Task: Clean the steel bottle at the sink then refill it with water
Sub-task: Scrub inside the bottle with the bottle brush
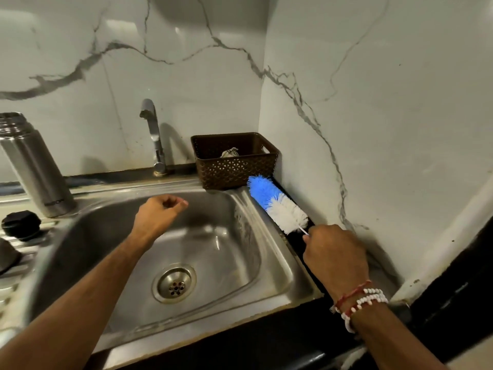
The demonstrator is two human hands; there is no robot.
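– Steel bottle [32,166], where?
– Far left, upright on the ledge left of the sink [293,276] basin. Its threaded mouth is uncapped. The black cap [21,224] sits just near of it, apart from it.
– Left hand?
– Left hand [157,214] hangs over the basin with its fingers loosely curled, nothing in it.
– Right hand?
– Right hand [334,255] is wrapped round the thin white handle of a bottle brush [277,204]. Bristles are blue at the far end, white at the near end. The brush runs along the black tabletop [266,343] strip right of the sink. Cannot tell if it rests there or is lifted.
– Brush tip?
– Just beside the brown basket [234,166] in the far right corner. There's 1 pale item inside, cannot tell what.
– Tap?
– Tap [153,134] stands behind the basin, left of the basket. Drain [174,283] is low in the basin, between the 2 forearms.
– Wrist?
– A red thread and white bead bands [360,303] on the right wrist.
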